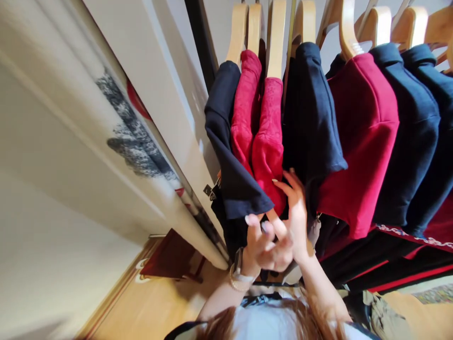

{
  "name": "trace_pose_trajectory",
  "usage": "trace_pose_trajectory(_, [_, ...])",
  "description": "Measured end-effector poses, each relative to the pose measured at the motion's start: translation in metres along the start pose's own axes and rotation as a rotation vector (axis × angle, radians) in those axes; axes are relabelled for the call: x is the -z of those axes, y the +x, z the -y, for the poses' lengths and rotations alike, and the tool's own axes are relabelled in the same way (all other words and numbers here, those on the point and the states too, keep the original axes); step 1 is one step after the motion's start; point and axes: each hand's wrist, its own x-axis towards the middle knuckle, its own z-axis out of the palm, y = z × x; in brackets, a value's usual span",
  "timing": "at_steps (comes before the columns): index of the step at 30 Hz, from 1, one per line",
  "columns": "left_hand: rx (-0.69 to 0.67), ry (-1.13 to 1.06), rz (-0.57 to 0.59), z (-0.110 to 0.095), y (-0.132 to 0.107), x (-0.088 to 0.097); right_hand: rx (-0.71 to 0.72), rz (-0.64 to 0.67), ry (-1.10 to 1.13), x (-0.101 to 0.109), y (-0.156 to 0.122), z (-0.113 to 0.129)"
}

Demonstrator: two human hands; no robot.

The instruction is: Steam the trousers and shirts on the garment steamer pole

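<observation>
My left grip [264, 248] curled narrow at the hem of a navy shirt [230, 160], though I could not tell if it held cloth. My right grip [293, 212] spread wide against the red velvet top [269, 151] just beside it, on wooden hangers [276, 38].

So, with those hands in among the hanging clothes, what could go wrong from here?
The left hand is at the hem of a navy shirt, and the watch on that wrist might snag the fabric. The right hand is against a red garment on a wooden hanger; a tug could perhaps slip it off, down to the wooden floor. The closely packed hangers might also shift together.
</observation>
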Motion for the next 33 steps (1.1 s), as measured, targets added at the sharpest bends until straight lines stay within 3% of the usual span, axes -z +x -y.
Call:
trace_pose_trajectory(3, [-0.227,0.114,-0.052,0.000,0.030,0.002,-0.074,-0.128,0.064,-0.004,0.005,-0.007])
trace_pose_trajectory(5, [-0.274,0.201,-0.031,-0.005,0.060,0.010,-0.110,-0.231,0.074,0.001,0.007,-0.010])
trace_pose_trajectory(9, [-0.199,0.416,-0.119,-0.017,0.107,0.028,-0.160,-0.499,0.071,0.028,0.010,-0.019])
trace_pose_trajectory(13, [-0.047,0.693,-0.264,-0.023,0.122,0.038,-0.202,-0.659,0.096,0.051,0.018,-0.033])
trace_pose_trajectory(19, [0.042,0.906,-0.474,-0.025,0.113,0.036,-0.161,-0.672,0.134,0.062,0.043,-0.036])
trace_pose_trajectory(23, [0.110,1.011,-0.589,-0.007,0.088,0.028,-0.134,-0.660,0.210,0.070,0.054,-0.037])
trace_pose_trajectory(27, [0.084,1.047,-0.693,0.005,0.065,0.028,-0.118,-0.586,0.289,0.085,0.059,-0.051])
trace_pose_trajectory(33, [0.021,0.888,-0.934,-0.014,0.043,0.042,-0.113,-0.432,0.298,0.110,0.064,-0.088])
